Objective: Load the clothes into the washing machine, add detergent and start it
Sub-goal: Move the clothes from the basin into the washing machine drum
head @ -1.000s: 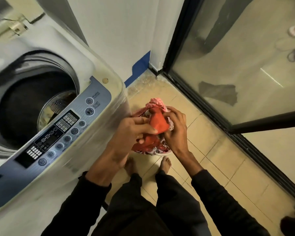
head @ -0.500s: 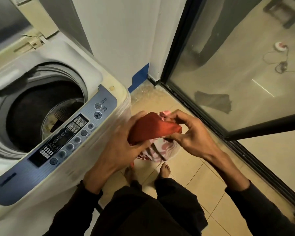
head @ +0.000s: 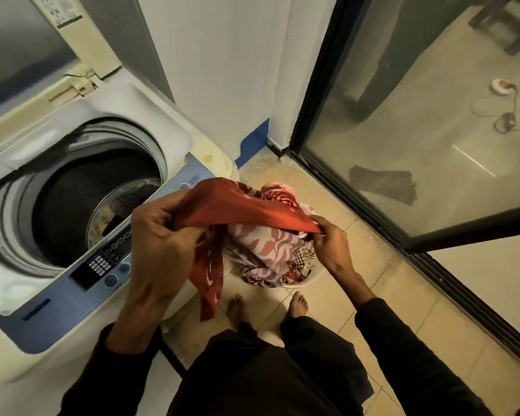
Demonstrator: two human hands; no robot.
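At left, the washing machine (head: pixel 81 187) stands lid-up. Our left hand (head: pixel 159 232) grips, and our right hand (head: pixel 330 238) pinches, a red garment (head: pixel 246 210), its long axis running left–right above the laundry basket (head: pixel 309 276).

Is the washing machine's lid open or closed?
Open. The lid stands up at the back, and you can see down into the drum.

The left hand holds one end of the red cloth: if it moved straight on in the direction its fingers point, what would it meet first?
Probably the red cloth itself, stretched rightward from the left hand toward the right hand. Depth is unclear.
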